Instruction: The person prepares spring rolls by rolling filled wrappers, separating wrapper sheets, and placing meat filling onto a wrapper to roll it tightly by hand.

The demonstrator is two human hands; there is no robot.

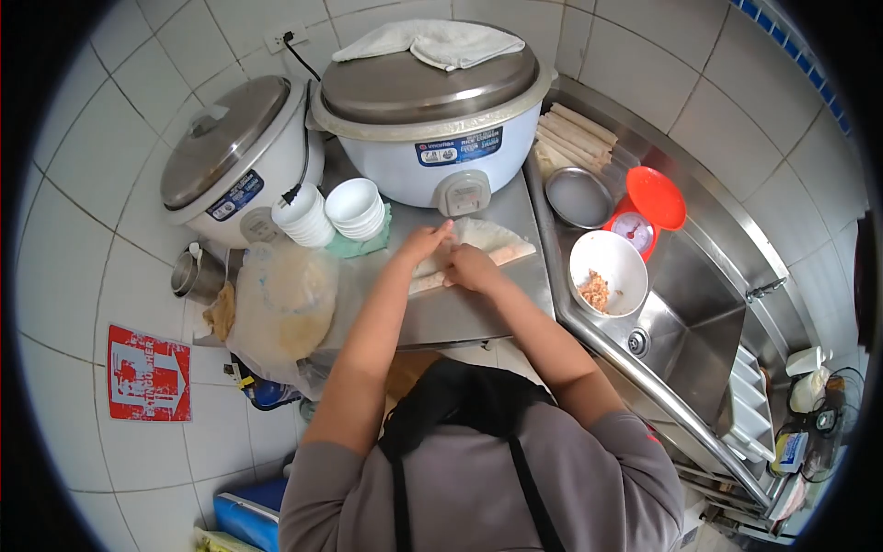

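Observation:
A thin pale wrapper sheet (480, 235) lies on the steel counter, its near edge rolled around filling into a long roll (511, 253). My left hand (427, 243) is at the left part of the sheet, its fingers stretched out and apart. My right hand (471, 268) bends over the middle of the roll with its fingers closed on it. To the right, a white bowl (608, 262) holds some orange-brown filling (595, 291). Finished-looking pale rolls (575, 138) are stacked behind a metal bowl (579, 197).
Two large rice cookers (428, 110) (230, 152) stand behind. Stacked white cups (355, 208) sit on a green cloth (368, 243). A plastic bag of wrappers (287, 299) is at left. A red scale (634, 230) and a sink (690, 322) are at right.

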